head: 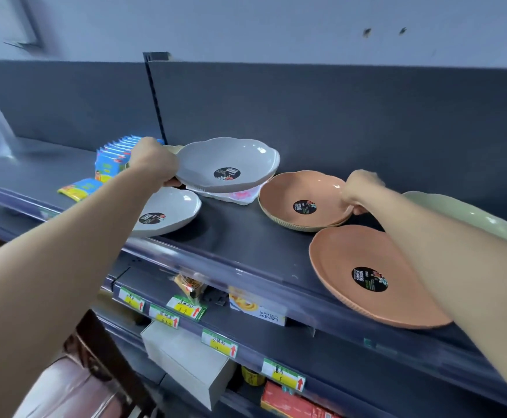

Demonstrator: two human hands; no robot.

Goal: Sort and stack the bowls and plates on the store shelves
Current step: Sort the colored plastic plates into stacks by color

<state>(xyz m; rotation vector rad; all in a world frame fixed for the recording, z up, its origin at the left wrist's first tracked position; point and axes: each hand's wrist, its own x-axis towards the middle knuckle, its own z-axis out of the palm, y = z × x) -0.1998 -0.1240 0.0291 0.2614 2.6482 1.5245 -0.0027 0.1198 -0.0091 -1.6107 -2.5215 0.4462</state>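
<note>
**A:** Top shelf [246, 239], front edge?
**B:** One orange plate [376, 279]; left of it, one grey bowl [170, 212].
**A:** Further back?
**B:** Second orange plate [303, 194] on a ribbed beige plate [291, 226], with the right hand [360, 188] pinching its rim. One green plate [463, 215] far right. Second grey bowl [228, 161], left hand [152, 164] curled round its edge. Blue packets [116, 155] behind, number unclear.

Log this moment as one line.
left grip: holds rear grey dish rim | right grip: holds rear orange plate rim | loose: front grey dish, front orange plate, green plate
</note>
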